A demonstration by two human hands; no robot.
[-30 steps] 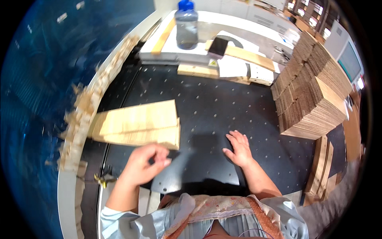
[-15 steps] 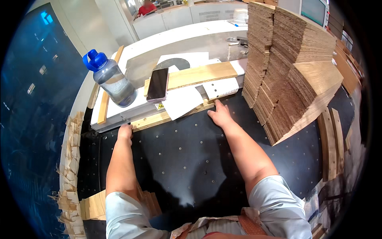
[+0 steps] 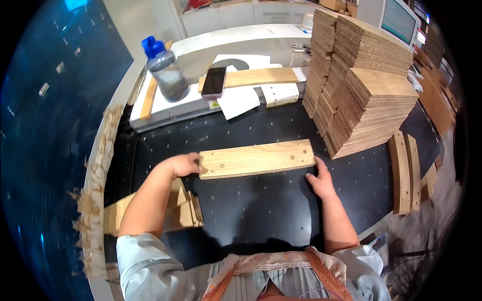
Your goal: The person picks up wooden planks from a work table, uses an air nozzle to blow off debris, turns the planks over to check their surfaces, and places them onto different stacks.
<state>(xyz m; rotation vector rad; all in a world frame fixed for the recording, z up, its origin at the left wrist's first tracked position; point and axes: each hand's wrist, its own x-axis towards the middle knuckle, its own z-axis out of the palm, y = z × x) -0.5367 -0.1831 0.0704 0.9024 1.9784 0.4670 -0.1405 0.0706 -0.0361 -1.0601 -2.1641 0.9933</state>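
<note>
A light wooden board (image 3: pixel 256 159) with several drilled holes lies crosswise in front of me, over the black worktable. My left hand (image 3: pixel 185 164) grips its left end, fingers closed against the edge. At the opposite end, my right hand (image 3: pixel 321 178) holds the board with the fingers against the end and the thumb lower down. The fingers' undersides and the board's lower face are hidden. Beneath my left forearm, several wooden pieces (image 3: pixel 188 210) lie near the table's left side.
Tall stacks of cut wooden boards (image 3: pixel 361 105) stand at the right. Beyond the board is a white machine beam (image 3: pixel 165 120) with a blue-capped water bottle (image 3: pixel 170 78), a phone (image 3: pixel 214 83) and paper sheets (image 3: pixel 240 103). Two drilled wooden strips (image 3: pixel 400 175) lie at the far right.
Both hands have drawn the board away from the machine beam toward me, and its broad drilled face now shows. The view has shifted too.
</note>
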